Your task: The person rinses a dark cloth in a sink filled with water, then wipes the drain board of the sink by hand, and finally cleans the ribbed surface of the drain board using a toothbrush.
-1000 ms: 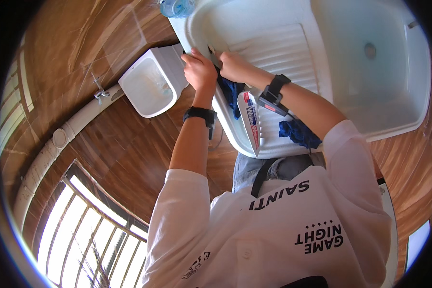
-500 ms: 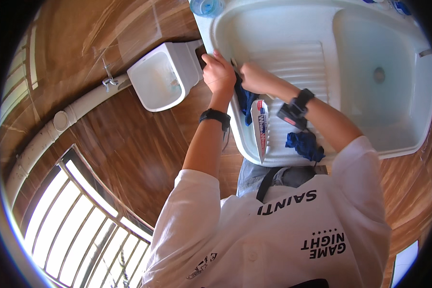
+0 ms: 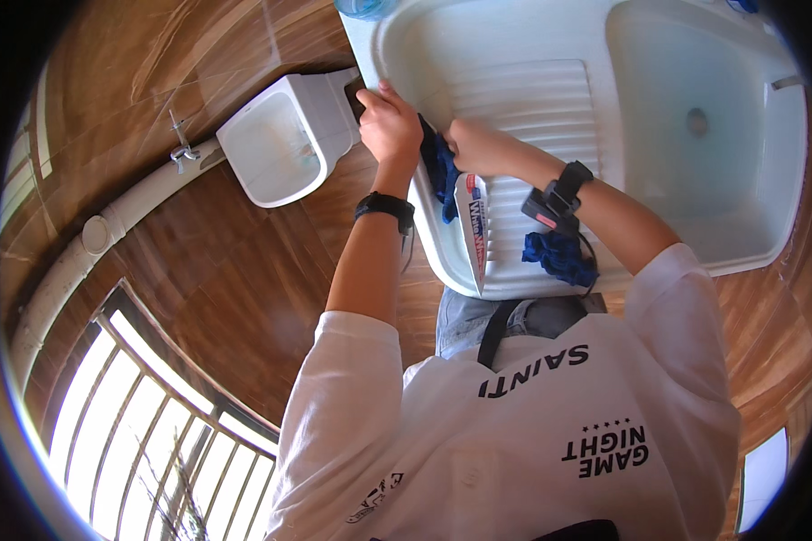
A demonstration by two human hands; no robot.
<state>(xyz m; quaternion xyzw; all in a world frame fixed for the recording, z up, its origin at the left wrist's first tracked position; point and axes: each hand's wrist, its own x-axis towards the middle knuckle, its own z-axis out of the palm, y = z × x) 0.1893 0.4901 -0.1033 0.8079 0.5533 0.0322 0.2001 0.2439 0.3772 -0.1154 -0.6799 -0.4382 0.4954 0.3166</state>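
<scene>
A dark blue cloth (image 3: 442,185) stretches between my two hands at the left rim of the white sink (image 3: 429,261) and hangs down inside it. My left hand (image 3: 390,128) is closed on the cloth's left end, over the rim. Opposite it, above the ribbed washboard (image 3: 532,108), my right hand (image 3: 478,147) grips the cloth with curled fingers; the fingertips are partly hidden. A white packet (image 3: 472,230) with red and blue print lies just below the cloth. Another crumpled dark blue cloth (image 3: 561,258) rests on the washboard under my right forearm.
To the right of the washboard is a deep basin (image 3: 695,180) with a drain (image 3: 697,122). A clear blue container (image 3: 365,7) stands at the sink's far left corner. Left of the sink are a white urinal-like basin (image 3: 271,149), a tap (image 3: 185,155) and a thick pipe (image 3: 144,185).
The view has shifted slightly, so the sink sits a little further left and up. Both hands stay closed on the cloth, and my right hand has moved slightly lower against the washboard.
</scene>
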